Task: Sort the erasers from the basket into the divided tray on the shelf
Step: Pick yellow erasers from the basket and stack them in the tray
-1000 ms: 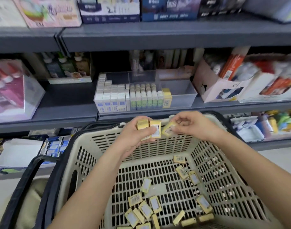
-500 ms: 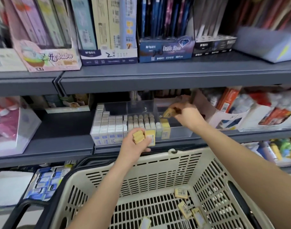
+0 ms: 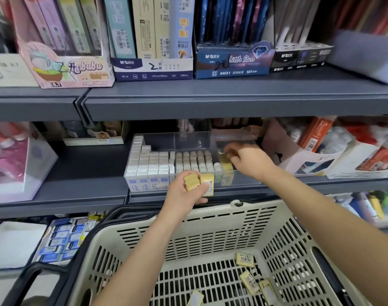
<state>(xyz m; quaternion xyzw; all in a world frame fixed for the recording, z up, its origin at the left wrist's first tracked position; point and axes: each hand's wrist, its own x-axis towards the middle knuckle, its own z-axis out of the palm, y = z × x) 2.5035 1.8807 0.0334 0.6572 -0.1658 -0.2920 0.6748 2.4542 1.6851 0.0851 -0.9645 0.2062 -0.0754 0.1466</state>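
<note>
A clear divided tray (image 3: 188, 141) stands on the middle shelf, with white erasers (image 3: 149, 164) in its left part, pale ones in the middle and a short row of yellow erasers (image 3: 225, 164) at the right. My left hand (image 3: 184, 193) hovers before the tray's front wall, shut on a small stack of yellow erasers (image 3: 198, 182). My right hand (image 3: 246, 160) reaches into the right compartment, fingers curled over the yellow row; its fingertips are blurred. Below, a beige basket (image 3: 210, 224) holds loose yellow erasers (image 3: 245, 259).
Dark grey shelves (image 3: 210, 100) run above and below the tray. Boxes of pencil leads stand on the top shelf. A white and orange carton (image 3: 303, 151) sits right of the tray, a pink box (image 3: 16, 164) far left. The basket's black handle (image 3: 36, 272) lies at the lower left.
Both hands rose from over the basket to the shelf. My right hand carried an eraser into the tray's right compartment and has sunk onto the yellow row. My left hand keeps its stack.
</note>
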